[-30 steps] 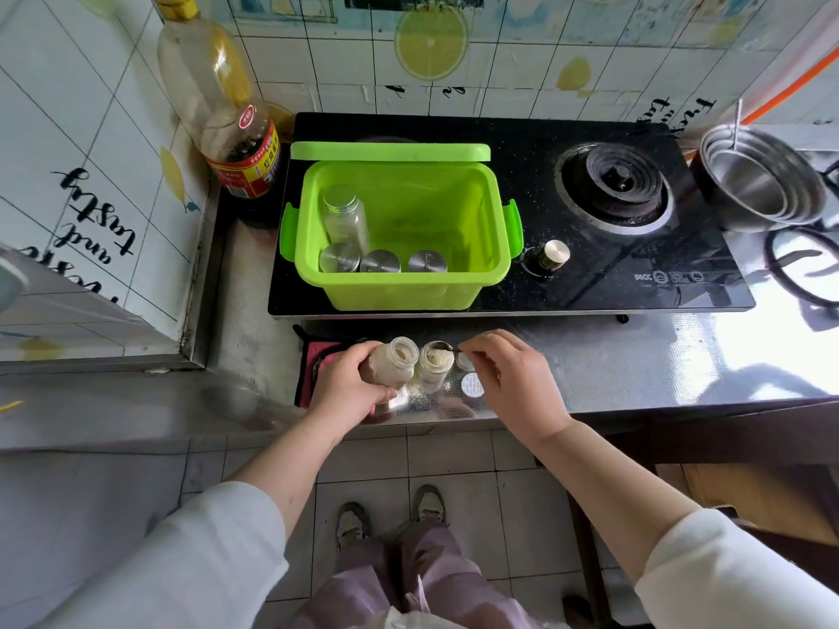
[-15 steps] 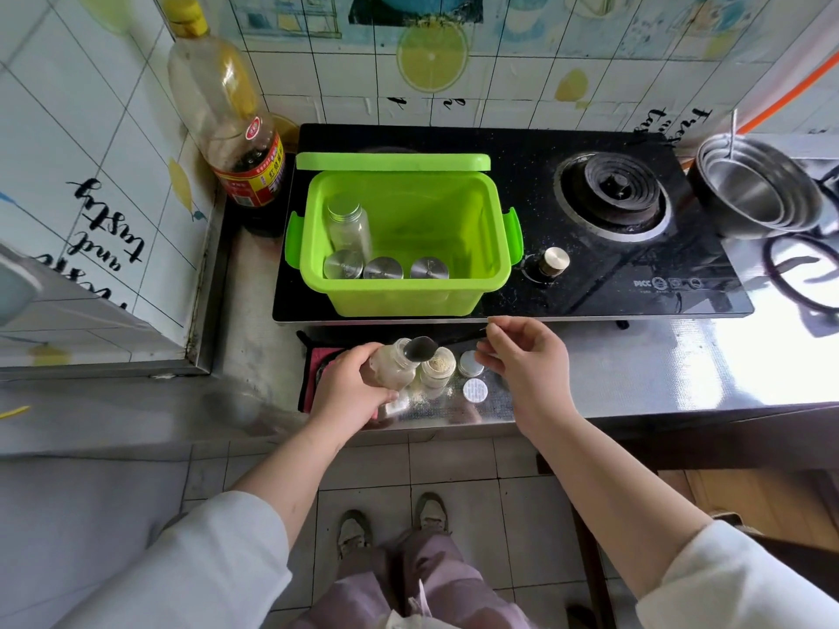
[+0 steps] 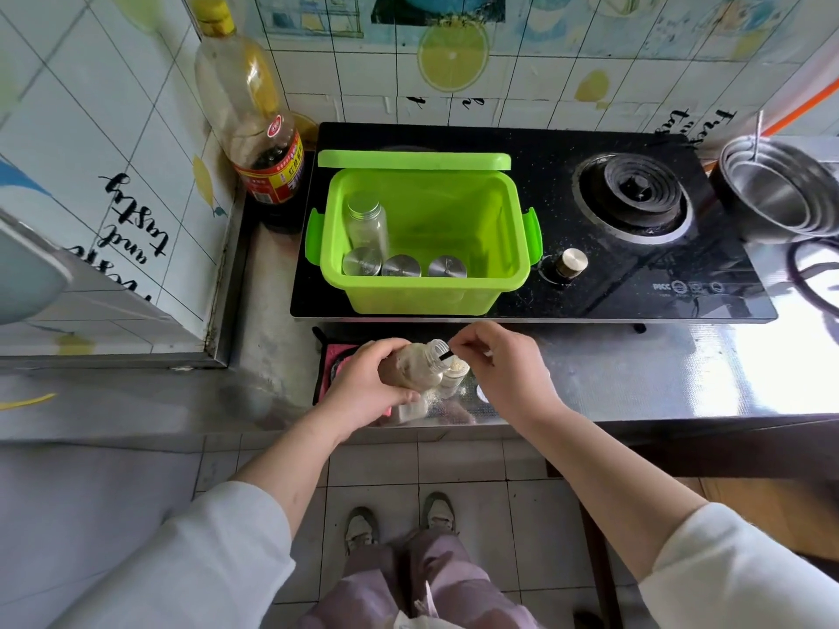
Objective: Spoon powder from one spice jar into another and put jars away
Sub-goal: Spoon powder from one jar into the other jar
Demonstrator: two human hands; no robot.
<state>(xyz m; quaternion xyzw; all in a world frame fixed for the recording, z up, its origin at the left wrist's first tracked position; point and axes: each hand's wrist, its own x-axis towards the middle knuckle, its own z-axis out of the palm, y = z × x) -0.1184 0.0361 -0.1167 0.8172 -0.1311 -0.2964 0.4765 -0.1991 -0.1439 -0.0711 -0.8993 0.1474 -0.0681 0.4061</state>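
Two open spice jars sit up front btw both hands, at the counter's near edge. Left hand (image 3: 363, 388) wraps the tilted jar (image 3: 415, 365), mouth pointing up-right, pale powder inside; it's held above the pink cloth (image 3: 333, 356). Second jar (image 3: 456, 372) stands upright on the steel counter (image 3: 658, 374), just beside the tilted one, powder near its rim. Right hand (image 3: 504, 370) pinches the spoon (image 3: 445, 355) by its dark handle, thumb & forefinger tips together. The spoon's end is down inside the tilted jar's mouth, bowl hidden. Vs half a sec ago: the bowl was outside at the mouth, now it's dipped in, and the right hand has closed in twd the left. One round lid (image 3: 483, 392) lies on the counter, partly under the right hand. Behind, on the black hob (image 3: 590, 301), the green box (image 3: 426, 292) sits open w/ four capped jars (image 3: 402, 265) inside.
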